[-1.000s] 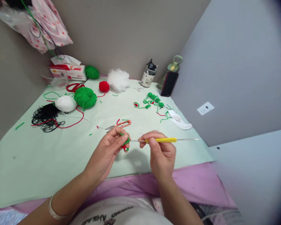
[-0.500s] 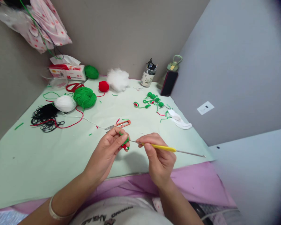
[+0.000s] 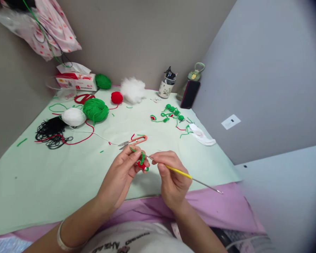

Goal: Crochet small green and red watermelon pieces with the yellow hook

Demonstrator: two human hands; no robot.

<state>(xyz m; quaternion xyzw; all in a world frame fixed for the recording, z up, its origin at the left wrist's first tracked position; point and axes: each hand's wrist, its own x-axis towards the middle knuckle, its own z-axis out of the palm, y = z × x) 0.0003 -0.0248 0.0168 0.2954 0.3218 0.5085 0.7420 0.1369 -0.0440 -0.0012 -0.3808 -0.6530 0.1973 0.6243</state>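
Between the thumb and fingers of my left hand [image 3: 125, 168] is a small red, white and green crochet piece [image 3: 142, 164], partly hidden by the fingers. A green strand pokes out above the thumb. My right hand [image 3: 175, 177] grips a crochet hook [image 3: 180, 172] with a yellow handle, held like a pen. One thin metal end reaches to the edge of the green stitches; whether it sits inside a loop I cannot tell. The hook's other end points down to the right. Just beyond my left hand lie orange thread snips [image 3: 137, 140] on the table.
Balls of green yarn [image 3: 96, 110], white yarn [image 3: 73, 116] and red yarn [image 3: 117, 97] sit at the left, beside black yarn [image 3: 52, 131]. White stuffing [image 3: 133, 90], a pen cup [image 3: 166, 88], a phone [image 3: 190, 95] and small green crochet pieces [image 3: 176, 112] lie farther back.
My right hand has moved slightly left, and the hook's far end has swung lower and left. More of the red and green piece shows below my left fingers.
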